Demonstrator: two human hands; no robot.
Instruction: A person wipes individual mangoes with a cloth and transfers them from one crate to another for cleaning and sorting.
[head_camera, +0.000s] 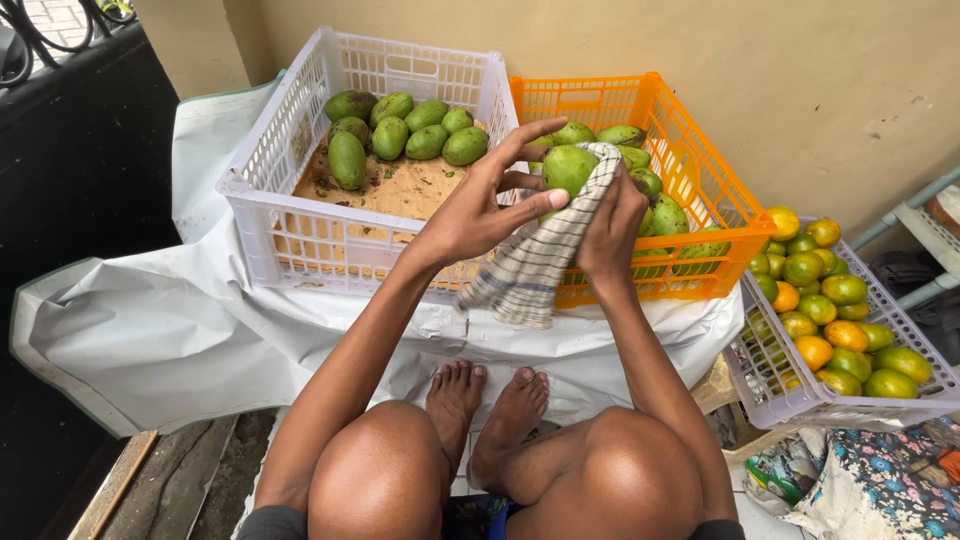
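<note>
Green mango (568, 168) held above the seam between white crate (262, 160) and orange crate (700, 185), long axis roughly upright. Left hand (478, 205) fingers grip it; right hand (610, 225) clasps checked cloth (535, 265) against it.

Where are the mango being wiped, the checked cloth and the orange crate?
mango (568, 168), head view, on its bare green top between the two hands.
checked cloth (530, 275), head view, on the hanging lower part.
orange crate (690, 150), head view, on its right side wall.
</note>
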